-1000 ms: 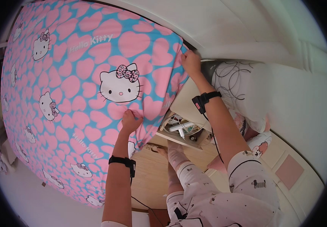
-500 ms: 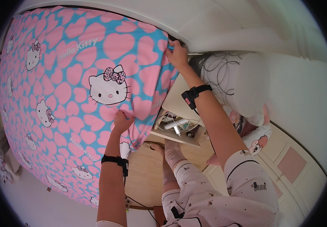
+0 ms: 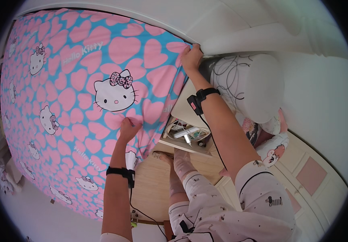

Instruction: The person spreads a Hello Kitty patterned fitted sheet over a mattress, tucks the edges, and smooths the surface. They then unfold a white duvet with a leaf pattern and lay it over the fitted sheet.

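Note:
A bed sheet (image 3: 75,101) with pink hearts and white cartoon cat faces on blue covers the bed on the left. My right hand (image 3: 191,58) is closed around the sheet's far right corner, beside the white headboard. Nearer to me, my left hand (image 3: 130,130) pinches a bit of the same sheet below the largest cat face. Folds run from the left hand down to the sheet's right edge. The fingertips of my right hand are partly hidden by the hand itself.
A nightstand (image 3: 186,103) with an open drawer (image 3: 188,146) of cables and small items stands right of the bed. Behind it is a pale, rounded bundle (image 3: 258,88) with dark curved lines. White cabinets (image 3: 323,183) line the right. My legs stand on the wood floor (image 3: 152,189).
My right hand has pulled the sheet's corner slightly outward and up toward the headboard, and the sheet's far edge is tauter. The left hand keeps nearly the same place.

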Demonstrator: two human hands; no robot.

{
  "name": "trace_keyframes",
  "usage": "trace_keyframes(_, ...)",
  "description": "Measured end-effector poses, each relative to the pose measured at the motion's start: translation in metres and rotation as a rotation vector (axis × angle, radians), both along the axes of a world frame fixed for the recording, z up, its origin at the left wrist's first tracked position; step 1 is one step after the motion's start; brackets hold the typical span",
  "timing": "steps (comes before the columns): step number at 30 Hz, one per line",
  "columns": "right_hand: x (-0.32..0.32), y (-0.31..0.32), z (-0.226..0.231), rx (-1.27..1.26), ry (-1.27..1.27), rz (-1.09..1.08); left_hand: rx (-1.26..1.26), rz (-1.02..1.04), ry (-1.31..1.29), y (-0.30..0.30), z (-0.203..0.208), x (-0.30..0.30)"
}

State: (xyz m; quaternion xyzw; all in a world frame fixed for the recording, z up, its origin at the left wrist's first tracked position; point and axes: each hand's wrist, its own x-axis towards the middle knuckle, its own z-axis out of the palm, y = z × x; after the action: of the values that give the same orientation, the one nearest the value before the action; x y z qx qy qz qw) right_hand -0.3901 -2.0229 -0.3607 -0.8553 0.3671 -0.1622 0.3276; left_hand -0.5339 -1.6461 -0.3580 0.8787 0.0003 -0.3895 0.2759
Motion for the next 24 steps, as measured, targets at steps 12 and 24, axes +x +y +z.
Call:
trace_keyframes(12,-0.031,0.022,-0.018,-0.029,0.073,0.395,0.273,-0.081,-0.356,-0.045,0.061,-0.12)
trace_keyframes(24,-0.107,0.053,-0.078,1.374,0.004,0.054,0.258,-0.119,-0.1,-0.038,0.035,-0.085)
